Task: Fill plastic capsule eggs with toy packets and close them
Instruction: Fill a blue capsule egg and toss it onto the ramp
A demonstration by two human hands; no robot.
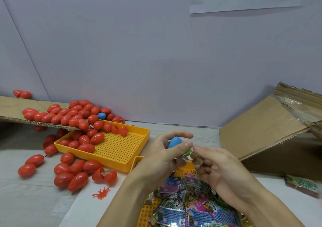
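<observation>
My left hand (163, 150) grips a blue capsule egg (174, 142) between palm and fingers, and its thumb touches a small toy packet. My right hand (214, 164) pinches that crumpled packet (187, 154), green at its top, right beside the egg. Below my hands a pile of colourful toy packets (190, 207) lies in an orange tray (147, 211). Several red capsule eggs (76, 172) lie on the table to the left, one of them open (104, 175). More red eggs fill a yellow perforated tray (120, 151) and a cardboard flap (10, 108), with one blue egg (101, 115) among them.
A large cardboard box (271, 136) lies tilted at the right. A small orange splat toy (102, 192) sits on the table in front of the eggs. A wrapped bundle of packets (303, 185) lies at the right edge. A pale wall stands behind the table.
</observation>
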